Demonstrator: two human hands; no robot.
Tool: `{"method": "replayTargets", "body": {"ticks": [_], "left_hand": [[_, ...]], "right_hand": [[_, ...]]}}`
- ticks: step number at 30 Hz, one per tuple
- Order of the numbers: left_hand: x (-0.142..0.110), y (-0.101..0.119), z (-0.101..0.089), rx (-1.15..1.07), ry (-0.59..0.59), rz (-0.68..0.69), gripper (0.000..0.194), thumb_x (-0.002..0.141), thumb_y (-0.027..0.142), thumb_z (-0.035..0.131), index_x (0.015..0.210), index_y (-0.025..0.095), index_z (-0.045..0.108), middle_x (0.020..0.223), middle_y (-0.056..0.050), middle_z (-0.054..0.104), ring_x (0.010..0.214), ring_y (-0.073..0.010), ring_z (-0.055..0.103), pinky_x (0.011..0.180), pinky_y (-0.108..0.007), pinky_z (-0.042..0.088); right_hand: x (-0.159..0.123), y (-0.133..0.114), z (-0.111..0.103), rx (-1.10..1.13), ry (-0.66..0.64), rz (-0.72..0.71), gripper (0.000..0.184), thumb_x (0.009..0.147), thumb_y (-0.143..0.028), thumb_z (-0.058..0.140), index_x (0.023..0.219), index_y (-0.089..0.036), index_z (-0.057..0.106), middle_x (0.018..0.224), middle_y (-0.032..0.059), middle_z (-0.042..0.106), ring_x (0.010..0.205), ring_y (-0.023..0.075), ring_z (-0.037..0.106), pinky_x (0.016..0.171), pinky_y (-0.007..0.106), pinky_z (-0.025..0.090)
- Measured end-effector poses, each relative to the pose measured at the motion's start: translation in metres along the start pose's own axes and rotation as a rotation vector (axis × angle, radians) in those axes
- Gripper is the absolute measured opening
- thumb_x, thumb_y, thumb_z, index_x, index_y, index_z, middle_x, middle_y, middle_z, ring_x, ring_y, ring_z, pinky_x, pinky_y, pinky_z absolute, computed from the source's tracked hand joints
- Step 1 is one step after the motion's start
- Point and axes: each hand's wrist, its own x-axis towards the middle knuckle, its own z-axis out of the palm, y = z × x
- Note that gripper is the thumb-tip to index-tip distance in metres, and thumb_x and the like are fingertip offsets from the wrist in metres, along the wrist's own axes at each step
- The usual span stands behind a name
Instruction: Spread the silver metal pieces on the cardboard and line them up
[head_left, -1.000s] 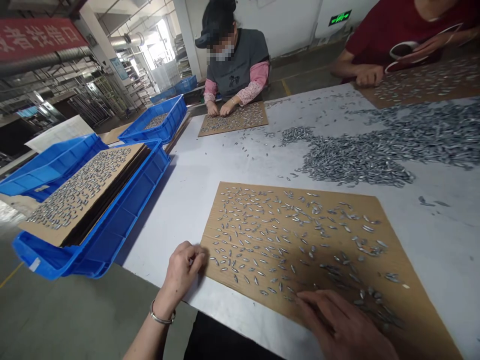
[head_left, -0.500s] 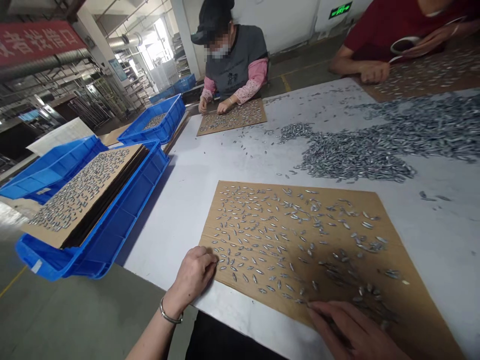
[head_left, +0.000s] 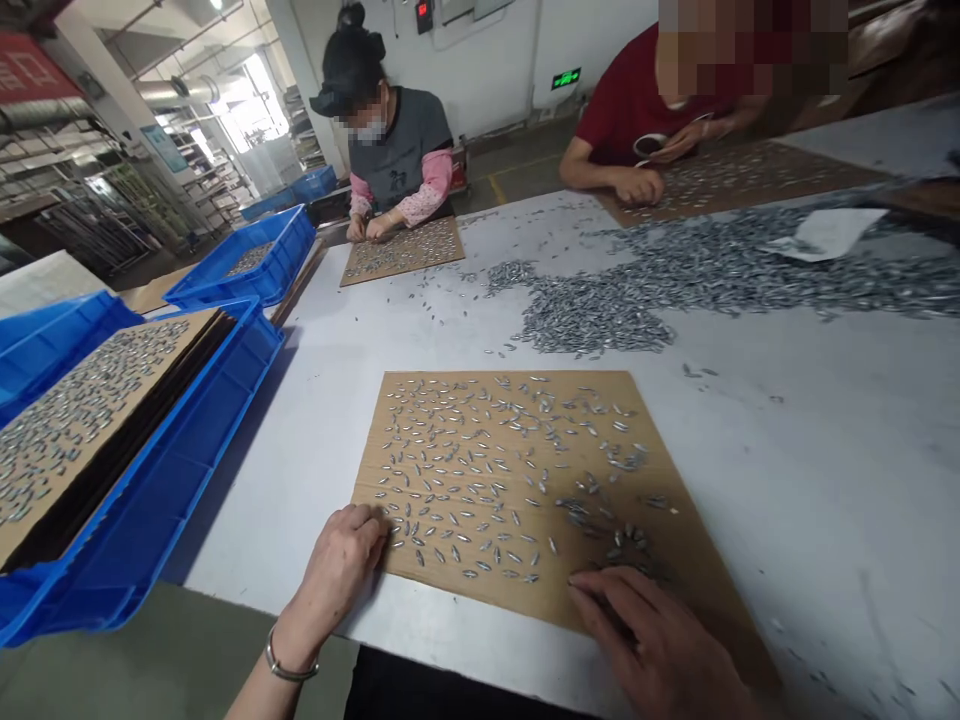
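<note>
A brown cardboard sheet (head_left: 697,560) lies on the grey table before me, covered with several small silver oval metal pieces (head_left: 465,480). My left hand (head_left: 341,560) rests at the sheet's near left corner, fingers curled with the tips on the pieces there; what they hold, if anything, is hidden. My right hand (head_left: 660,645) lies palm down on the sheet's near right part, fingers stretched toward a small cluster of pieces (head_left: 622,540).
A large heap of the same pieces (head_left: 600,320) spreads across the table (head_left: 825,450) beyond the sheet. Blue crates (head_left: 172,450) holding filled cardboard sheets stand to the left. Two other people work at their own sheets at the far side.
The camera has swung right, so the sheet sits further left in view. My left hand stays at the sheet's near left corner; my right hand stays on its near right part.
</note>
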Motion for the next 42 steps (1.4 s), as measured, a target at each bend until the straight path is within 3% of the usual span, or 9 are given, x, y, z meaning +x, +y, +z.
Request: {"method": "replayTargets", "body": {"ticks": [4, 8, 15, 22, 26, 30, 33, 38, 42], "left_hand": [[0.004, 0.001, -0.003, -0.010, -0.055, -0.039, 0.024, 0.100, 0.013, 0.047, 0.096, 0.020, 0.070, 0.087, -0.006, 0.069, 0.082, -0.0201, 0.067, 0.077, -0.034, 0.056], [0.007, 0.004, -0.012, -0.027, -0.095, -0.070, 0.025, 0.093, 0.007, 0.050, 0.095, 0.020, 0.071, 0.089, -0.005, 0.070, 0.081, -0.0188, 0.067, 0.074, -0.030, 0.055], [0.026, 0.017, -0.041, 0.089, 0.011, -0.030, 0.020, 0.096, 0.013, 0.052, 0.084, 0.019, 0.067, 0.078, -0.003, 0.062, 0.071, -0.0175, 0.060, 0.065, -0.028, 0.049], [0.064, 0.032, -0.042, 0.131, -0.026, 0.076, 0.022, 0.098, 0.011, 0.050, 0.085, 0.019, 0.067, 0.080, -0.003, 0.061, 0.071, -0.0165, 0.057, 0.067, -0.028, 0.046], [0.084, 0.037, -0.038, 0.091, -0.062, 0.107, 0.021, 0.098, 0.014, 0.053, 0.081, 0.018, 0.065, 0.081, -0.003, 0.061, 0.073, -0.0165, 0.057, 0.069, -0.028, 0.046], [0.109, 0.047, -0.037, -0.044, -0.101, 0.158, 0.020, 0.097, 0.013, 0.055, 0.082, 0.018, 0.067, 0.082, -0.002, 0.062, 0.076, -0.0160, 0.059, 0.070, -0.027, 0.047], [0.133, 0.063, -0.027, -0.121, -0.125, 0.225, 0.022, 0.099, 0.015, 0.053, 0.085, 0.019, 0.070, 0.081, -0.002, 0.063, 0.082, -0.0171, 0.061, 0.075, -0.027, 0.050], [0.169, 0.088, 0.013, -0.080, -0.215, 0.425, 0.016, 0.097, 0.016, 0.057, 0.096, 0.019, 0.073, 0.098, -0.006, 0.071, 0.095, -0.0186, 0.064, 0.086, -0.028, 0.051], [0.186, 0.099, 0.035, 0.064, -0.258, 0.492, 0.020, 0.098, 0.018, 0.056, 0.085, 0.016, 0.071, 0.094, -0.008, 0.070, 0.092, -0.0202, 0.064, 0.084, -0.029, 0.051]], "right_hand": [[0.013, 0.004, -0.009, 0.002, 0.006, -0.011, 0.045, 0.108, -0.041, 0.034, 0.086, -0.026, 0.071, 0.082, 0.0025, 0.072, 0.071, 0.0145, 0.068, 0.071, 0.027, 0.053], [0.039, 0.012, -0.018, -0.032, -0.070, -0.058, 0.038, 0.107, -0.031, 0.037, 0.087, -0.025, 0.069, 0.082, 0.0017, 0.069, 0.070, 0.0145, 0.066, 0.071, 0.028, 0.049], [0.091, 0.012, -0.006, -0.228, -0.324, -0.109, 0.028, 0.093, -0.007, 0.047, 0.075, -0.022, 0.060, 0.078, 0.0023, 0.065, 0.074, 0.0176, 0.060, 0.068, 0.031, 0.036], [0.108, 0.004, 0.015, -0.296, -0.414, -0.071, 0.026, 0.092, -0.005, 0.050, 0.078, -0.020, 0.065, 0.080, 0.0049, 0.068, 0.077, 0.0183, 0.061, 0.072, 0.032, 0.036], [0.112, 0.014, 0.003, -0.207, -0.444, -0.053, 0.027, 0.094, -0.009, 0.047, 0.078, -0.021, 0.065, 0.083, 0.0038, 0.069, 0.077, 0.0173, 0.061, 0.071, 0.031, 0.036], [0.122, 0.038, -0.017, -0.200, -0.359, 0.010, 0.030, 0.099, -0.018, 0.041, 0.080, -0.022, 0.064, 0.087, 0.0040, 0.070, 0.080, 0.0177, 0.062, 0.072, 0.030, 0.037], [0.128, 0.044, -0.023, -0.239, -0.359, 0.019, 0.030, 0.098, -0.018, 0.043, 0.078, -0.022, 0.064, 0.084, 0.0041, 0.069, 0.079, 0.0187, 0.062, 0.072, 0.031, 0.037], [0.132, 0.021, -0.017, -0.220, -0.453, -0.017, 0.029, 0.098, -0.014, 0.045, 0.079, -0.021, 0.066, 0.085, 0.0050, 0.072, 0.080, 0.0187, 0.066, 0.072, 0.030, 0.037], [0.131, 0.009, -0.010, -0.260, -0.415, 0.009, 0.029, 0.096, -0.009, 0.045, 0.078, -0.020, 0.066, 0.081, 0.0081, 0.073, 0.078, 0.0208, 0.068, 0.069, 0.032, 0.039]]}}
